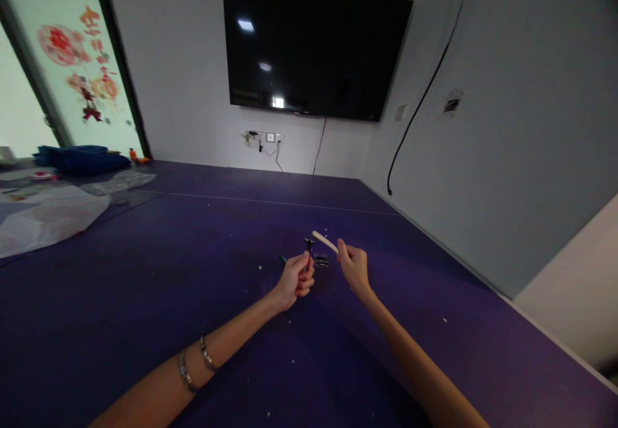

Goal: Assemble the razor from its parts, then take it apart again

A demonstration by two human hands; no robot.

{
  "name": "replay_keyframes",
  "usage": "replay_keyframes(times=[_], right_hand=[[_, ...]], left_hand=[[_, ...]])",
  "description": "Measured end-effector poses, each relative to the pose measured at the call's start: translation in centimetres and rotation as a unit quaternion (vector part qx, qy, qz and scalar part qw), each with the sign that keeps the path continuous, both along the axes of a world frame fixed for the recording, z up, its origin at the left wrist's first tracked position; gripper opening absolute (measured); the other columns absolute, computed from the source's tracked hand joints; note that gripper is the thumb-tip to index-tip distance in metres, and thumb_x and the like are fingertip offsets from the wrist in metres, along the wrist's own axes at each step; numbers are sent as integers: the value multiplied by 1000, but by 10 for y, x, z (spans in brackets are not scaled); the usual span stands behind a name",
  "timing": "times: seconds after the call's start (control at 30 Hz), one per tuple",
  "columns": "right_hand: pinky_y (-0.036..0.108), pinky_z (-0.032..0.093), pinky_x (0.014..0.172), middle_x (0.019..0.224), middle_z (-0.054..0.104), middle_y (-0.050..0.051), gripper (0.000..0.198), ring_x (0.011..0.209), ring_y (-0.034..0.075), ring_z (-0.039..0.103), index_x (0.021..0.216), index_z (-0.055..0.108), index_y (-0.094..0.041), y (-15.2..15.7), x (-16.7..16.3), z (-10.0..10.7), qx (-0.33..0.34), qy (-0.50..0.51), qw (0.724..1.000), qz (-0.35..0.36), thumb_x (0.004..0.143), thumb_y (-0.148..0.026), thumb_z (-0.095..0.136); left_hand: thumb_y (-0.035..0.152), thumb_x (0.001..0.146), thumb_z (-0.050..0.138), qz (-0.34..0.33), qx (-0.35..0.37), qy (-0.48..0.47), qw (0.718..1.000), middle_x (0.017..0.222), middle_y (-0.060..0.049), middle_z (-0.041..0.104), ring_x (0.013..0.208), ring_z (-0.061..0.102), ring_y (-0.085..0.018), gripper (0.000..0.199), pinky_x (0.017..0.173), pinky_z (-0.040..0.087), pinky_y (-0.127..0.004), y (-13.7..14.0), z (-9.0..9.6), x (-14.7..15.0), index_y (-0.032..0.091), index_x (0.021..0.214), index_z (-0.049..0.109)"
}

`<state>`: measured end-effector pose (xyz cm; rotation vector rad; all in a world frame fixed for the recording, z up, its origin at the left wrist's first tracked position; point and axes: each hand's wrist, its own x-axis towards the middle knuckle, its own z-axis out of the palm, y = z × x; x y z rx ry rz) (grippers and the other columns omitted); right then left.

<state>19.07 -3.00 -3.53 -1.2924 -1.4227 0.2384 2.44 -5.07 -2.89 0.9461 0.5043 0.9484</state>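
My left hand (293,281) is closed round the handle of what looks like a small dark razor (309,243), its T-shaped head pointing up and away from me. In my right hand (354,266) I grip a pale, slim stick (324,241) with a rounded end. That end points left and sits just beyond the razor's head; whether they touch I cannot tell. Between my hands, a small dark slotted holder (321,260) lies on the purple surface. A dark green tip (282,259) shows beside my left hand, the rest of it hidden.
Small white scraps dot the purple surface (193,299). Clear plastic sheeting (53,215) and a dark blue cloth bundle (80,159) lie at far left. A black cable (420,103) hangs down the right wall, and a television (313,48) is mounted on the back wall.
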Motion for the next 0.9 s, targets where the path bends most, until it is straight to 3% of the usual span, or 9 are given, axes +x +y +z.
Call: replay_keyframes(times=[0.13, 0.23, 0.5, 0.9], right_hand=[[24, 22, 45, 42, 31, -3, 50, 42, 9, 29, 44, 37, -19, 1, 1, -9, 0, 5, 1000, 4, 83, -49, 36], [25, 21, 46, 42, 31, -3, 49, 43, 9, 29, 44, 37, -19, 2, 4, -15, 0, 11, 1000, -7, 83, -48, 37], [25, 20, 45, 41, 31, -3, 49, 43, 9, 28, 43, 36, -19, 0, 1, -10, 3, 17, 1000, 3, 82, -48, 38], [24, 23, 45, 42, 33, -3, 49, 43, 9, 30, 43, 36, -19, -2, 2, -11, -5, 29, 1000, -5, 82, -48, 38]], left_hand=[[49, 82, 48, -112, -55, -40, 991, 47, 10, 17, 35, 8, -3, 36, 30, 7, -13, -6, 6, -2, 19, 66, 39], [48, 83, 46, -148, -80, -74, 983, 47, 10, 15, 36, 7, -4, 37, 29, 7, -13, -6, 6, -3, 19, 64, 36], [49, 85, 41, -184, -85, -94, 975, 47, 9, 14, 36, 5, -4, 39, 29, 6, -13, -7, 9, -4, 19, 63, 34], [50, 85, 40, -175, -65, -78, 979, 47, 9, 14, 36, 5, -4, 39, 29, 7, -13, -8, 15, -5, 19, 62, 34]])
